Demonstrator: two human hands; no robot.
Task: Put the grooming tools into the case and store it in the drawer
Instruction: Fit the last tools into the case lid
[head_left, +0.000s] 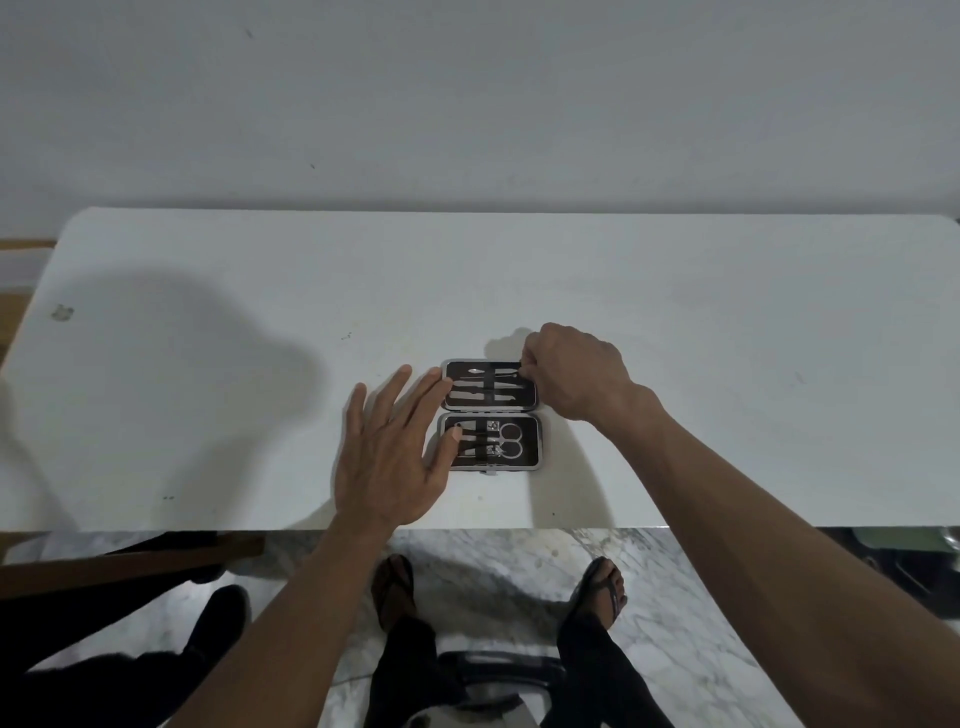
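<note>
A small grooming case (538, 441) with a metal rim lies open flat on the white table (727, 364). Its far half holds several slim metal tools (480, 385) under a strap. Scissors (510, 440) and clippers sit in the near half. My left hand (389, 452) lies flat with straight fingers, fingertips touching the case's left edge and the thumb on the near half. My right hand (574, 371) is at the far half's right end, fingers pinching the tip of a thin tool (501, 370) there.
The table's near edge runs just below the case. Below it are a marble floor, my sandalled feet (602, 592) and a chair base (498, 675). A dark wooden piece (130, 561) sticks out at the lower left. No drawer is visible.
</note>
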